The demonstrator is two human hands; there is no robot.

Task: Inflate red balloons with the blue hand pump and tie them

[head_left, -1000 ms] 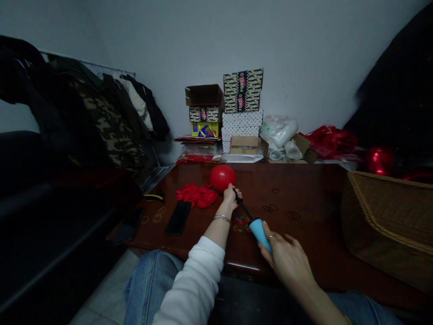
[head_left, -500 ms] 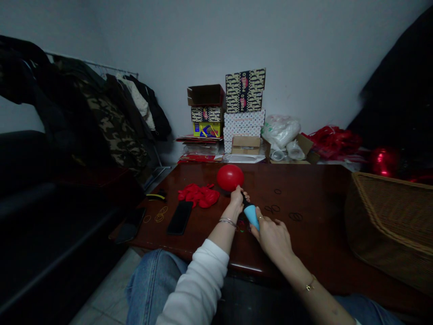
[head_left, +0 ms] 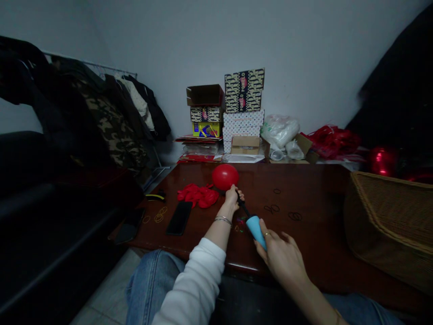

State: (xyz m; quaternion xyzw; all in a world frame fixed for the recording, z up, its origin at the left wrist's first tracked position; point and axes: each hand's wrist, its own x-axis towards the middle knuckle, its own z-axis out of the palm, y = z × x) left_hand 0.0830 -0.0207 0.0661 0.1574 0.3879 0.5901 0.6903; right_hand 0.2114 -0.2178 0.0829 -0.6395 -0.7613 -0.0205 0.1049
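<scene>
Left hand point(head_left: 232, 195), centre of frame: fingers pressed together around the neck of the red balloon point(head_left: 225, 176) where it meets the tip of the pump. The seal itself is hidden under the fingers.

Right hand point(head_left: 282, 255), lower centre-right: wrapped on the blue pump handle point(head_left: 256, 228), drawn out so the black rod point(head_left: 244, 208) is exposed between the two hands.

The balloon is partly filled, sitting just above the left hand and low over the table point(head_left: 314, 234). It may be resting on the table, but I cannot tell.

Risks, as I judge them:
- A loose pinch at the neck would let the balloon slip off the tip or leak air.
- The rod runs at a slant, so an off-line push could twist the tip out of the left-hand grip.
- Coloured bands point(head_left: 239, 222) lie directly beneath the rod and black bands point(head_left: 270, 208) just right of it, so a low stroke could scatter them.
- The flat red balloons point(head_left: 198, 195) and the phone point(head_left: 179, 217), left of centre, are within reach of a left wrist or forearm sweep.
</scene>
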